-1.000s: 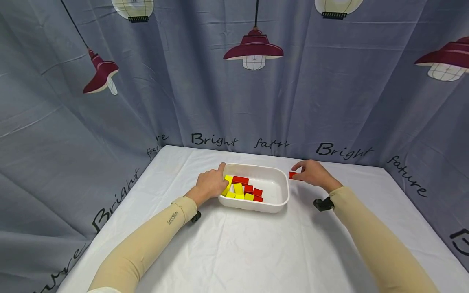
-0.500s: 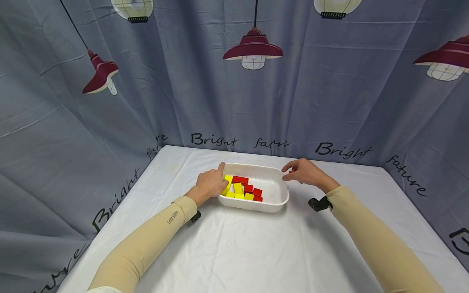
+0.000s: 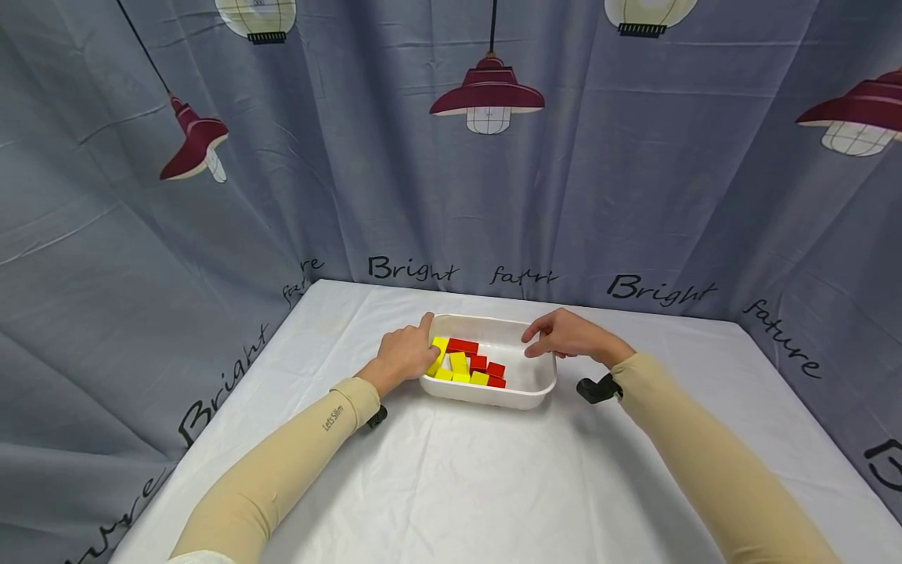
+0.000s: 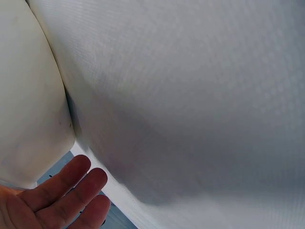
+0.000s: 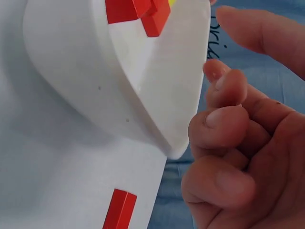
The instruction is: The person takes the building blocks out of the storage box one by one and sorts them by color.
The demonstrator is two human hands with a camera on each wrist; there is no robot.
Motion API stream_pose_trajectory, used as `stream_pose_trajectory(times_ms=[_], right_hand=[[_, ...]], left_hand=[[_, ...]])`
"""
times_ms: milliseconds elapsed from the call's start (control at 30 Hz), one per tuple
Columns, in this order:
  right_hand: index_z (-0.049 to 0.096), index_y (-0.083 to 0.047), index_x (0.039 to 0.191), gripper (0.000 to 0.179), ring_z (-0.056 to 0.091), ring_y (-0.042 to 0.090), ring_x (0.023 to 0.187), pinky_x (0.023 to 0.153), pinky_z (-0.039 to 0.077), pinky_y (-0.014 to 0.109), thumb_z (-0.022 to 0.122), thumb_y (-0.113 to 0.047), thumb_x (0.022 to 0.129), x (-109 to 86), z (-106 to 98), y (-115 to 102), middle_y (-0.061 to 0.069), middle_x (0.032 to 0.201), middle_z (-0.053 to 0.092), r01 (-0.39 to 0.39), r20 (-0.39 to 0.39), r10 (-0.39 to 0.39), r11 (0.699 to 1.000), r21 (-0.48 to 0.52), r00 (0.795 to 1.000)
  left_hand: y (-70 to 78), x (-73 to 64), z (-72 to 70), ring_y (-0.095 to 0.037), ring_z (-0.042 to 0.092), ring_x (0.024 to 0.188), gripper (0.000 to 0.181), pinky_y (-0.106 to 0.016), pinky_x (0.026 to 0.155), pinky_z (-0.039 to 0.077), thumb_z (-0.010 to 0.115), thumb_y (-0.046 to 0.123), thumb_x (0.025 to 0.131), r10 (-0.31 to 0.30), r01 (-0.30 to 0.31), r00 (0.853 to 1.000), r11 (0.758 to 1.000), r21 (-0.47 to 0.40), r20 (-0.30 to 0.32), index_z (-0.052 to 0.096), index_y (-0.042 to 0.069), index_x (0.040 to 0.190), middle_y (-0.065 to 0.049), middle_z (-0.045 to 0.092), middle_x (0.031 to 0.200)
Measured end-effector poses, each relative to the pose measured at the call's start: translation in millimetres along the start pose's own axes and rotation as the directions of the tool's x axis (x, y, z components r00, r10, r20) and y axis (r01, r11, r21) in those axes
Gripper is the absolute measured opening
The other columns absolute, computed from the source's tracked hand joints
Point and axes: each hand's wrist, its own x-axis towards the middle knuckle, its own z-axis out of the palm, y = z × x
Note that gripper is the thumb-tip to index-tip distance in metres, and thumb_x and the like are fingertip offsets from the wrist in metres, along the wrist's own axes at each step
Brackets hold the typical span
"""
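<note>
Poised over the right end of the white container [image 3: 493,398] with the right hand [image 3: 574,335]: thumb and index finger parted, other fingers loosely bent, nothing visible in grasp. Braced at the opposite end with the left hand [image 3: 402,356], gripping the rim, thumb on the inner side, three fingers stretched out beside the outer wall.

Judging the step to be a reach inside, lower through the bare right part first, well over the rim. Approach the red blocks [image 3: 496,370] from their open side, pinch just one by opposite faces, and lift straight so as not to drag neighbours. Press only lightly on the left, enough to prevent tipping.

Find the nearest red blocks to the left of the right fingertips and closer to the person, untouched. Look farther left for the yellow blocks [image 3: 459,363], crowded near the left thumb; contact there impossible to confirm. Note also a loose red block [image 5: 120,210] outside, on the white-covered bench [image 3: 486,478] beside the container's right end, not visible from the head.
</note>
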Motion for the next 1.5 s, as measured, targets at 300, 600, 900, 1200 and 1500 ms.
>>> stream_pose_trajectory(times_ms=[300, 600, 900, 1200, 1500], right_hand=[[0.072, -0.006, 0.115, 0.039, 0.044, 0.014, 0.055, 0.055, 0.033, 0.026, 0.08, -0.027, 0.083, 13.7, 12, -8, 0.008, 0.071, 0.054, 0.016, 0.094, -0.014, 1.0, -0.025, 0.995], [0.071, -0.007, 0.11, 0.032, 0.042, 0.015, 0.055, 0.052, 0.03, 0.025, 0.079, -0.025, 0.085, 30.7, 22, -15, 0.001, 0.064, 0.05, 0.022, 0.179, -0.009, 0.997, -0.074, 0.984], [0.067, -0.013, 0.106, 0.029, 0.043, 0.016, 0.058, 0.054, 0.032, 0.025, 0.08, -0.027, 0.083, 44.8, 32, -20, 0.001, 0.065, 0.051, -0.019, 0.245, 0.057, 0.988, -0.155, 0.968], [0.062, -0.013, 0.106, 0.034, 0.041, 0.016, 0.058, 0.057, 0.031, 0.026, 0.082, -0.027, 0.081, 49.4, 37, -20, 0.002, 0.067, 0.05, -0.058, 0.291, 0.098, 0.988, -0.144, 0.952], [0.062, -0.014, 0.108, 0.039, 0.043, 0.017, 0.061, 0.06, 0.034, 0.027, 0.083, -0.027, 0.079, 53.0, 40, -18, 0.002, 0.071, 0.052, -0.078, 0.325, 0.13, 0.983, -0.167, 0.937]], left_hand=[[1.2, -1.1, -0.7, -0.024, 0.063, 0.087, 0.071, -0.043, 0.083, 0.054, 0.053, 0.037, 0.097, -0.007, 0.007, 1.0, 1.0, 0.001, -0.003, 0.025, 0.016, 0.158, -0.012, 0.069, 0.122], [0.6, -0.5, 0.6, -0.024, 0.064, 0.088, 0.071, -0.044, 0.084, 0.054, 0.052, 0.037, 0.097, -0.008, 0.008, 1.0, 1.0, 0.0, -0.008, 0.025, 0.017, 0.159, -0.012, 0.069, 0.122], [0.3, -0.1, 1.6, -0.024, 0.063, 0.085, 0.071, -0.043, 0.083, 0.055, 0.053, 0.037, 0.096, -0.004, 0.004, 1.0, 1.0, -0.002, -0.012, 0.025, 0.016, 0.159, -0.012, 0.069, 0.121], [0.1, 0.4, 1.8, -0.024, 0.065, 0.089, 0.07, -0.044, 0.084, 0.055, 0.053, 0.037, 0.096, 0.004, -0.004, 1.0, 1.0, -0.005, -0.01, 0.026, 0.017, 0.158, -0.012, 0.069, 0.124], [-1.0, -0.4, 0.4, -0.025, 0.065, 0.09, 0.07, -0.044, 0.083, 0.054, 0.053, 0.037, 0.096, 0.004, -0.004, 1.0, 1.0, -0.001, -0.011, 0.026, 0.017, 0.158, -0.011, 0.069, 0.123]])
